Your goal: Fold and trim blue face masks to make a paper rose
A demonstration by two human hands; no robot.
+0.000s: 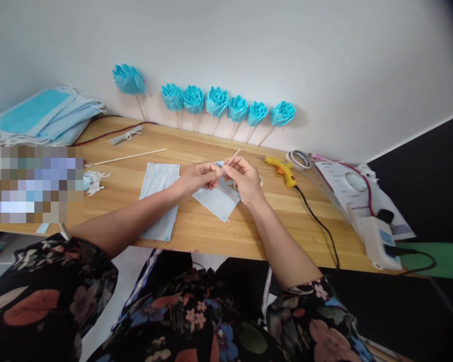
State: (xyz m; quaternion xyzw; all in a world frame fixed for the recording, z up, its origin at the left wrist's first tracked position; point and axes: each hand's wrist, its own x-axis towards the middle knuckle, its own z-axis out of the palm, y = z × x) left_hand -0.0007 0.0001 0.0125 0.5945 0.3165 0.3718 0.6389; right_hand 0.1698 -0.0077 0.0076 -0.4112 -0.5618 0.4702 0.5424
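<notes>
My left hand [201, 177] and my right hand [243, 178] meet over the middle of the table, fingertips nearly touching. The fingers of my right hand pinch a thin white strip [233, 157], which sticks up and to the right. My left hand is closed at the lower end of the strip; what lies between its fingertips is too small to make out. Beneath both hands is a pale blue face mask [222, 203], turned at an angle and partly covered by them. A second face mask [156, 201] lies flat under my left forearm.
Several blue flowers on sticks [217, 102] lean against the wall. A yellow glue gun [281, 168] and tape rolls [299, 160] lie right, near a white power socket [381, 244]. Left are a mask stack [41, 118], a wooden stick [130, 156] and white scraps [94, 182].
</notes>
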